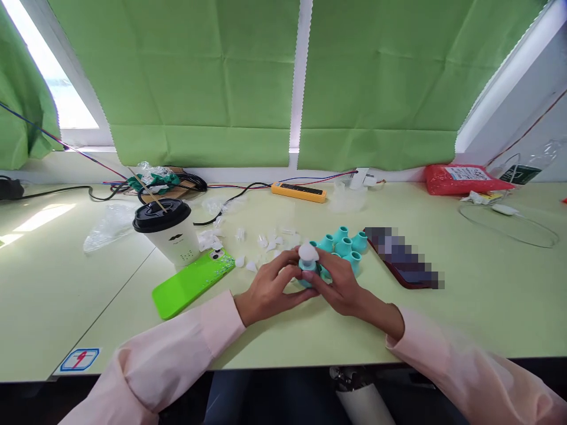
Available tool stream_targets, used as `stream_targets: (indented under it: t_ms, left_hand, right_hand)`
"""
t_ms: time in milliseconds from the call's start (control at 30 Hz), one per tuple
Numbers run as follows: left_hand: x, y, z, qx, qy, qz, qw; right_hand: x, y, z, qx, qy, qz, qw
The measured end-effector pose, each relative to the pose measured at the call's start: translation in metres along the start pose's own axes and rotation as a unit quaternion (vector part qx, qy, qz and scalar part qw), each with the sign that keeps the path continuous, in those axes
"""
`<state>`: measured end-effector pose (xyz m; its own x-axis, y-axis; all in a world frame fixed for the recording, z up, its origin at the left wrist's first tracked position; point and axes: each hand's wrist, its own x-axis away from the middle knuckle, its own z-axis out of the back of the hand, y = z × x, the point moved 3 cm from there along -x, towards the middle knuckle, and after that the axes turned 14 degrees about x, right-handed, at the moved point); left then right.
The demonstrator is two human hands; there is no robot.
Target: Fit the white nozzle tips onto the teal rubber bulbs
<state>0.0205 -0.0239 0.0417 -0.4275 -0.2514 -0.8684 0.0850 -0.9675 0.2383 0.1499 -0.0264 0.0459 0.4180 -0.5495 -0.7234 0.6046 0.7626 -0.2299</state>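
Observation:
Between both hands, above the near part of the table, is a small teal bottle-shaped piece (303,282) with a white rounded tip (308,254) on its top. My left hand (273,284) is closed around its left side, the thumb near the neck. From the right, the fingers of my right hand (340,283) pinch the same piece. Just behind the hands stand several more teal bottle-shaped pieces (344,247) with open necks. To the left of them lie small white tips (251,266) and clear plastic bits (263,241).
A paper cup with a black lid (170,236) stands at left, beside a green phone case (190,286). A dark phone (401,260) lies right of the teal pieces. Farther back are an orange power strip (299,192), cables and a red package (460,179).

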Motion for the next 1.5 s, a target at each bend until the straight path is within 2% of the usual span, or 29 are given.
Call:
stream_targets:
  t_ms: [67, 133, 200, 267, 333, 400, 467, 500, 567, 633, 700, 800, 833, 867, 1000, 1033, 1067, 1100, 1200, 1233, 1300, 1400, 1500]
  left_hand:
    - [0.000, -0.001, 0.005, 0.009, 0.001, -0.014, 1.000]
    - [-0.002, -0.004, 0.015, 0.042, 0.037, -0.003, 0.998]
    - [-0.005, -0.009, 0.024, 0.091, 0.043, 0.071, 0.992]
    - [-0.007, -0.016, 0.025, 0.150, -0.008, 0.206, 0.967]
    - [-0.005, -0.023, 0.020, 0.232, -0.050, 0.353, 0.905]
    - [-0.002, -0.028, 0.013, 0.339, -0.050, 0.456, 0.821]
    - [0.001, -0.033, 0.007, 0.422, -0.031, 0.498, 0.757]
    - [0.002, -0.036, 0.005, 0.440, -0.015, 0.503, 0.744]
    - [0.003, -0.042, 0.006, 0.434, 0.022, 0.503, 0.747]
    - [0.004, -0.044, 0.008, 0.423, 0.026, 0.502, 0.754]
    - [0.002, -0.043, 0.010, 0.397, -0.004, 0.490, 0.776]
    - [-0.001, -0.039, 0.014, 0.295, -0.054, 0.463, 0.834]
    - [-0.001, -0.039, 0.015, 0.275, -0.067, 0.465, 0.839]
    - [-0.001, -0.039, 0.014, 0.277, -0.076, 0.478, 0.830]
    - [0.001, -0.040, 0.008, 0.389, -0.106, 0.545, 0.735]
    - [0.001, -0.041, 0.008, 0.396, -0.105, 0.552, 0.726]
    - [0.000, -0.043, 0.010, 0.380, -0.097, 0.554, 0.735]
    - [-0.001, -0.047, 0.013, 0.336, -0.082, 0.548, 0.762]
    - [-0.003, -0.062, 0.031, 0.086, -0.034, 0.474, 0.876]
    - [-0.002, -0.067, 0.035, 0.006, -0.033, 0.437, 0.899]
    - [0.005, -0.079, 0.037, -0.068, -0.069, 0.412, 0.906]
    - [0.017, -0.092, 0.033, -0.099, -0.116, 0.407, 0.901]
    - [0.018, -0.092, 0.031, -0.126, -0.102, 0.386, 0.908]
  right_hand:
    - [0.000, -0.001, 0.000, 0.033, 0.010, 0.013, 0.999]
    - [0.001, -0.003, -0.001, 0.058, 0.020, 0.013, 0.998]
    - [0.002, -0.008, -0.004, 0.081, 0.006, 0.031, 0.996]
    - [0.004, -0.013, -0.008, 0.102, -0.022, 0.063, 0.993]
    - [0.006, -0.017, -0.011, 0.116, -0.044, 0.080, 0.989]
    - [0.007, -0.019, -0.012, 0.117, -0.054, 0.093, 0.987]
    - [0.008, -0.019, -0.014, 0.116, -0.060, 0.106, 0.986]
    - [0.008, -0.018, -0.014, 0.117, -0.060, 0.100, 0.986]
    - [0.007, -0.014, -0.014, 0.118, -0.055, 0.061, 0.990]
    - [0.007, -0.009, -0.015, 0.113, -0.058, 0.011, 0.992]
    - [0.007, -0.009, -0.016, 0.107, -0.075, -0.002, 0.991]
    - [0.008, -0.012, -0.018, 0.103, -0.099, 0.011, 0.990]
    - [0.009, -0.013, -0.018, 0.103, -0.103, 0.016, 0.989]
    - [0.009, -0.014, -0.018, 0.103, -0.104, 0.021, 0.989]
    - [0.009, -0.015, -0.017, 0.126, -0.090, 0.066, 0.986]
    - [0.009, -0.015, -0.016, 0.129, -0.081, 0.069, 0.986]
    - [0.008, -0.014, -0.015, 0.128, -0.068, 0.066, 0.987]
    - [0.008, -0.012, -0.014, 0.125, -0.052, 0.056, 0.989]
    - [0.008, -0.011, -0.011, 0.119, -0.004, 0.043, 0.992]
    - [0.009, -0.012, -0.010, 0.121, 0.010, 0.043, 0.992]
    - [0.010, -0.013, -0.010, 0.124, 0.029, 0.040, 0.991]
    - [0.010, -0.013, -0.010, 0.132, 0.040, 0.022, 0.990]
    - [0.009, -0.011, -0.008, 0.149, 0.043, 0.005, 0.988]
